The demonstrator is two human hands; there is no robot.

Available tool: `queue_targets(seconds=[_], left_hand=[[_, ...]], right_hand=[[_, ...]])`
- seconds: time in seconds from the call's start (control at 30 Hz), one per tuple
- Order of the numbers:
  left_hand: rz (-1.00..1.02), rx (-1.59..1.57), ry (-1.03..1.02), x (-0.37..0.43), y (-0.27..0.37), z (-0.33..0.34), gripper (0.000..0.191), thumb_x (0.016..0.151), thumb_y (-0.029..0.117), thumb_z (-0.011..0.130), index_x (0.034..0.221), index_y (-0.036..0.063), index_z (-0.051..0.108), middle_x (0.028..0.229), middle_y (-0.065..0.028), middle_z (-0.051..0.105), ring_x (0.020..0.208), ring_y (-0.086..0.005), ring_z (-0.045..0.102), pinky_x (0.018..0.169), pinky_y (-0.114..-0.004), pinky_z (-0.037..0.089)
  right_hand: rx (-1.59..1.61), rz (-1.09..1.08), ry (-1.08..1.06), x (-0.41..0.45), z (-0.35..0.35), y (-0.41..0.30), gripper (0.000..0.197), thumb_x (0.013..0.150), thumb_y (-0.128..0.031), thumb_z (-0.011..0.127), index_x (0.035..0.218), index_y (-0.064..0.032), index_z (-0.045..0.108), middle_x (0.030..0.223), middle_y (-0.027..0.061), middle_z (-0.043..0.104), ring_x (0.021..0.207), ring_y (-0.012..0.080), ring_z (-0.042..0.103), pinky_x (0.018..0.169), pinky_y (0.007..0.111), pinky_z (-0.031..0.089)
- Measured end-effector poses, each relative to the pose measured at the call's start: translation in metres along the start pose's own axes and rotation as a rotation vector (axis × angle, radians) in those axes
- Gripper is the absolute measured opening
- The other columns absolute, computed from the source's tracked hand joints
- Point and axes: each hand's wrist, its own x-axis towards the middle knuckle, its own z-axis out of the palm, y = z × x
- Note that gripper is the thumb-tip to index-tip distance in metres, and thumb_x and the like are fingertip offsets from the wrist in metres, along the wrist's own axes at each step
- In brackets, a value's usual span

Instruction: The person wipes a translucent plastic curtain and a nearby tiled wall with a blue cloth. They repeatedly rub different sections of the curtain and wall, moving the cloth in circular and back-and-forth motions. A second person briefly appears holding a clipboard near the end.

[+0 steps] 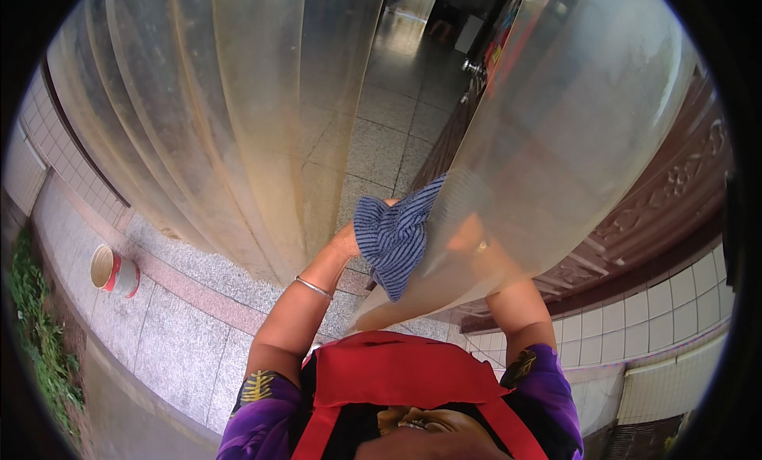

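Observation:
A blue and dark striped ribbed knit cloth (393, 240) lies bunched at the free edge of a translucent plastic curtain strip (547, 132). My left hand (348, 241) grips the cloth from its left side; most of the fingers are hidden beneath the folds. Part of the cloth passes behind the strip and shows only faintly through it. My right hand (467, 235), wearing a ring, is behind the strip beside the cloth. The cloudy plastic blurs its fingers, so its grip cannot be made out.
More plastic strips (256, 132) hang at the left of the doorway. A carved brown door (661, 186) stands at the right. Beyond the gap are a tiled floor (387, 126) and a person far inside. On the paving at left sits a red and white bucket (122, 274), near green plants (41, 305).

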Motion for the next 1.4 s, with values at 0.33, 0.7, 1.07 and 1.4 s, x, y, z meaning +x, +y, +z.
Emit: queue_targets(seconds=[0.33, 0.7, 1.07, 1.4], left_hand=[[0.358, 1.377, 0.421, 0.002, 0.039, 0.007, 0.026, 0.085, 0.011, 0.059, 0.108, 0.0011, 0.066, 0.101, -0.0188, 0.066, 0.085, -0.0300, 0.062, 0.077, -0.037, 0.049], [0.389, 0.174, 0.492, 0.062, 0.102, -0.013, 0.026, 0.102, 0.018, 0.046, 0.116, -0.0007, 0.058, 0.103, -0.0077, 0.064, 0.088, -0.0139, 0.061, 0.075, -0.026, 0.054], [0.619, 0.894, 0.318, 0.060, 0.102, 0.079, 0.040, 0.086, 0.027, 0.059, 0.116, 0.0018, 0.058, 0.117, -0.0152, 0.060, 0.106, -0.0295, 0.055, 0.098, -0.042, 0.040], [0.767, 1.748, -0.012, 0.179, 0.155, 0.137, 0.030, 0.078, 0.024, 0.062, 0.096, 0.0011, 0.064, 0.094, -0.0200, 0.064, 0.089, -0.0349, 0.064, 0.078, -0.041, 0.050]], right_hand=[[0.521, 0.451, -0.280, -0.012, 0.002, 0.007, 0.052, 0.102, -0.035, 0.045, 0.138, 0.0028, 0.046, 0.140, 0.0213, 0.048, 0.123, 0.0394, 0.052, 0.101, 0.051, 0.044], [0.288, 0.056, -0.174, -0.041, 0.026, -0.058, 0.092, 0.090, -0.061, 0.056, 0.151, -0.0007, 0.023, 0.150, 0.0275, 0.032, 0.132, 0.0461, 0.042, 0.100, 0.056, 0.044], [-0.109, -0.060, 0.273, -0.046, 0.047, -0.072, 0.056, 0.105, -0.029, 0.037, 0.154, -0.0115, 0.017, 0.152, 0.0151, 0.034, 0.131, 0.0313, 0.046, 0.099, 0.043, 0.050], [0.027, -0.025, 0.049, -0.060, 0.004, -0.069, 0.047, 0.106, -0.026, 0.036, 0.149, -0.0082, 0.029, 0.138, 0.0232, 0.051, 0.119, 0.0356, 0.058, 0.097, 0.043, 0.050]])
